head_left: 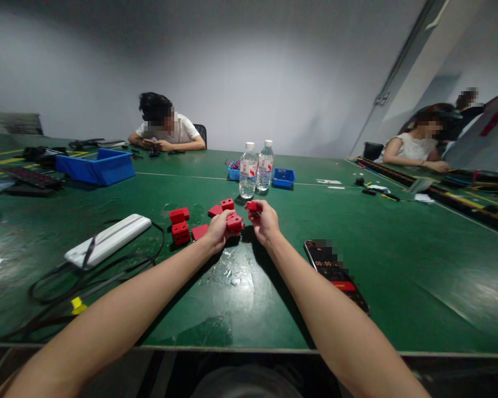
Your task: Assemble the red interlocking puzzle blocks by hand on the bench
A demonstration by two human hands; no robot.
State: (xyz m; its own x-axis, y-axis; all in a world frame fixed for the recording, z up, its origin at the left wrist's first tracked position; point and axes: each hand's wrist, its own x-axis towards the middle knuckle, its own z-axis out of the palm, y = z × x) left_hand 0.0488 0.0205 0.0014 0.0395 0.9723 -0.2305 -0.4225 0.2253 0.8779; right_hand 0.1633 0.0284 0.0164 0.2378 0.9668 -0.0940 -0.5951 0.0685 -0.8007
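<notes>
My left hand [219, 231] is closed on a red block with dark holes [234, 222], held just above the green table [269, 309]. Close by on the right, my right hand [264, 222] pinches a smaller red piece [254, 206] between thumb and fingers. The two pieces are apart. Several more red blocks lie around my left hand: a holed cube [180, 234] and another block [178, 215] to its left, a flat red piece [200, 231] beside the wrist, and a holed block [227, 204] behind it.
Two water bottles [248, 171] stand beyond my hands, near a small blue tray [284, 177]. A phone [336, 271] showing a timer lies right; a white power bank [109, 240] and black cables lie left. A larger blue bin [97, 167] sits farther back. Other people sit around the table.
</notes>
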